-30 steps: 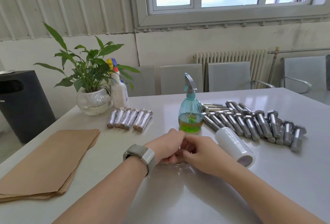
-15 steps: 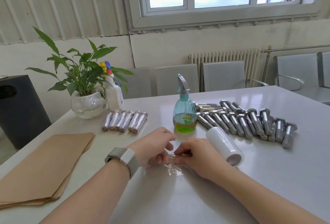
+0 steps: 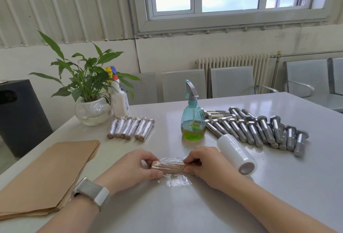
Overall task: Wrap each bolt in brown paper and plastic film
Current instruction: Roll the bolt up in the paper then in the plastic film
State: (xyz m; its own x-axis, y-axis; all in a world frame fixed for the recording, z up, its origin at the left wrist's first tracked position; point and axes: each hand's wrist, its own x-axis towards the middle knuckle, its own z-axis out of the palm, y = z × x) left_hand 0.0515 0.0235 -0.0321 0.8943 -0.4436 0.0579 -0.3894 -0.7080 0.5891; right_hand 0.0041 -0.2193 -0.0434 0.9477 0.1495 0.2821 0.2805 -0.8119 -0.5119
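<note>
Left hand [image 3: 133, 167]: the near-left end of a paper-wrapped bolt [image 3: 168, 166] is gripped, with the fingers curled over it and the thumb beneath; a watch [image 3: 92, 193] is worn on the wrist.
Right hand [image 3: 206, 164]: the right end of the same bolt is pinched between thumb and fingertips.
Bolt in hand: it is held lying left to right between the two hands, just above the table [image 3: 185, 210], near the front edge and in the middle.
Plastic film [image 3: 176, 181]: it is already wound over the brown paper, and a loose flap trails onto the table on the near side.
Change: half a second ago the bolt was hidden under closed-in hands; the hands have since been drawn apart and the filmed bundle is now exposed along its length.
Meaning: the film turn is judged nearly complete, with the loose flap and the ends left to be pressed down.
Film roll [image 3: 236, 153]: it is set down just right of the right hand.
Spray bottle [image 3: 193, 119]: it is stood beyond the hands.
Wrapped bolts [image 3: 130, 127]: a row has been laid far left, by the potted plant [image 3: 89, 91].
Bare bolts [image 3: 259, 130]: a large pile is left far right, so most of the task is judged undone.
Brown paper sheets [image 3: 46, 175]: they are stacked at near left.
</note>
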